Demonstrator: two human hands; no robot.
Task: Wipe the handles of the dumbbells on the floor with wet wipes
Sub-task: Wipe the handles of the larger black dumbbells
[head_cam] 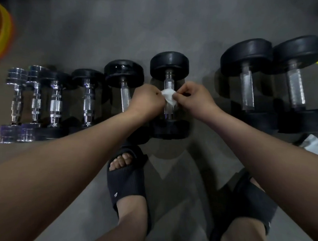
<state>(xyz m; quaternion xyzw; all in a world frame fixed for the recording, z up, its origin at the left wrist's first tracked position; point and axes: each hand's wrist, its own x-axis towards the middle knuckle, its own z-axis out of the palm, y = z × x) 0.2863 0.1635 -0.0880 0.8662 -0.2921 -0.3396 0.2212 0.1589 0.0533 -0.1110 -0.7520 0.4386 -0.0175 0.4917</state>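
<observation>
Evidently the wet wipe point(168, 96) is pinched between the curled fingers of the left hand point(147, 99) and the right hand point(194, 100), held over the handle point(168, 83) of the middle dumbbell point(169, 63) on the floor point(103, 36). Contact cannot be told. The wipe seems readied rather than applied — next it would need to be wrapped round the bar and drawn along it. The stroke is bounded by the two black heads. At the left a neighbouring dumbbell point(124, 71) lies close, under the wrist; at the right bare floor is left before the larger pair point(248, 56).
</observation>
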